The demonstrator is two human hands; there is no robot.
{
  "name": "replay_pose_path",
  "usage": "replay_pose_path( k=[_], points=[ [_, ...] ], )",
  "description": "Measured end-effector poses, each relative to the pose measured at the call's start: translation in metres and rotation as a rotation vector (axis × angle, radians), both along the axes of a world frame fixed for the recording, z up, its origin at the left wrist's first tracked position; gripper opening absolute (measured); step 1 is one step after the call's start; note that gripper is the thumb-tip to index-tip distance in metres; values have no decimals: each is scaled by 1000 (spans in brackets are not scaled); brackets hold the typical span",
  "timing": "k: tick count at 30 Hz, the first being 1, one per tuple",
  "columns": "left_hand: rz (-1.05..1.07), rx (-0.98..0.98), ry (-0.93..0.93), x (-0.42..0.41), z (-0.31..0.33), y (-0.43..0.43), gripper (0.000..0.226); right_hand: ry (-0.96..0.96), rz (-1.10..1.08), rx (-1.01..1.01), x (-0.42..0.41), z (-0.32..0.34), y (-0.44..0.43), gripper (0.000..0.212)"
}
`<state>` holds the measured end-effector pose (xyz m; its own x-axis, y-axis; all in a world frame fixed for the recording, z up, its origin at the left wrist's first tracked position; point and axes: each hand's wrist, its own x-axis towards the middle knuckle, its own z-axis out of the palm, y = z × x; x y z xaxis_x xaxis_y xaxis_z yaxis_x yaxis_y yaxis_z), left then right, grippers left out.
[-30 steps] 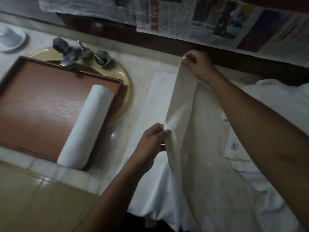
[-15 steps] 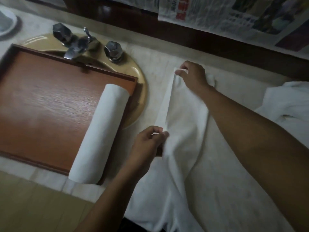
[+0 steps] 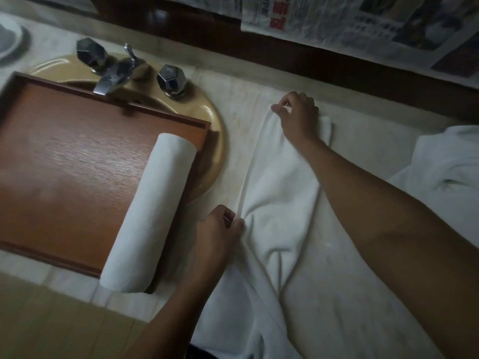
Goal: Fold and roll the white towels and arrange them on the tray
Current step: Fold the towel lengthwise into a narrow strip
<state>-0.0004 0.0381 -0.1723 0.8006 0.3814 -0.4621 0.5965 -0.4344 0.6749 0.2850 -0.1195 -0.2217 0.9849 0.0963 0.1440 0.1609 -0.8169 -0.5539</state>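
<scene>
White terry cloth fills the space in front of me: the towel [image 3: 282, 177] I am folding lies lengthwise on the pale counter [image 3: 241, 104], just to the right of the tan sink [image 3: 215, 141], with its left edge doubled over into a long straight fold. My right hand [image 3: 298, 117] is at the far end, thumb and fingers pinching that corner down low against the counter. My left hand [image 3: 217, 237] is nearer to me, fingers curled and pinching the same folded edge, where the cloth bunches into creases; below that the towel is rumpled and runs towards me out of view. To the left, a reddish wooden tray [image 3: 64, 164] sits across the sink, under the metal tap [image 3: 111, 73]. One rolled towel [image 3: 153, 208] lies along the tray's right side, its near end sticking out over the rim. More white towels [image 3: 445, 156] are heaped at the right edge, and newspaper [image 3: 337, 24] hangs along the wall behind.
</scene>
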Motion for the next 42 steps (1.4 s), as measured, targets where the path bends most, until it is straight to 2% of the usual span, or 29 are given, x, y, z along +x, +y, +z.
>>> replay_pose_path(
  k=[3, 6, 8, 10, 13, 15, 17, 19, 21, 24, 25, 29, 30, 36, 40, 42],
  points=[
    [-6, 47, 5, 0, 2, 0, 12, -4, -14, -112, -3, 9, -10, 22],
    [-4, 47, 8, 1, 3, -2, 12, 28, -176, -248, -13, 22, -43, 29],
    [-5, 56, 3, 1, 3, -4, 13, 75, -192, -311, -17, 26, -64, 24],
    [-4, 65, -1, 1, 4, -4, 13, 96, -169, -325, -19, 27, -74, 17],
    [14, 70, 5, 1, 4, -6, 14, 3, -193, -242, -26, 23, -75, 20],
    [8, 76, 11, 1, 5, -7, 13, -106, -138, -187, -36, 24, -66, 28],
    [11, 69, 6, 1, 5, -8, 12, -183, 37, -227, -48, 18, -49, 39],
    [-4, 69, 5, 1, 6, -8, 12, -127, 210, -327, -63, 6, -32, 47],
    [11, -35, 36, 2, 5, -7, 12, -14, 261, -384, -73, -8, -25, 51],
    [190, -506, 129, 4, 7, -6, 18, 7, 248, -384, -69, -12, -27, 51],
    [208, -536, 132, 3, 7, -5, 18, 17, 244, -387, -67, -11, -28, 50],
    [89, -68, 99, -5, 5, -5, 16, 13, 240, -399, -67, -11, -28, 50],
    [93, -19, 77, -6, 5, -5, 18, 11, 245, -398, -67, -12, -28, 50],
    [77, -5, 26, -7, 1, -4, 20, 29, 233, -351, -74, -1, -24, 49],
    [70, 10, 54, -4, 0, -2, 21, 29, 321, -351, -110, -1, -15, 54],
    [86, -129, 111, -1, 0, -1, 23, 35, 333, -406, -119, -8, -17, 56]
  ],
)
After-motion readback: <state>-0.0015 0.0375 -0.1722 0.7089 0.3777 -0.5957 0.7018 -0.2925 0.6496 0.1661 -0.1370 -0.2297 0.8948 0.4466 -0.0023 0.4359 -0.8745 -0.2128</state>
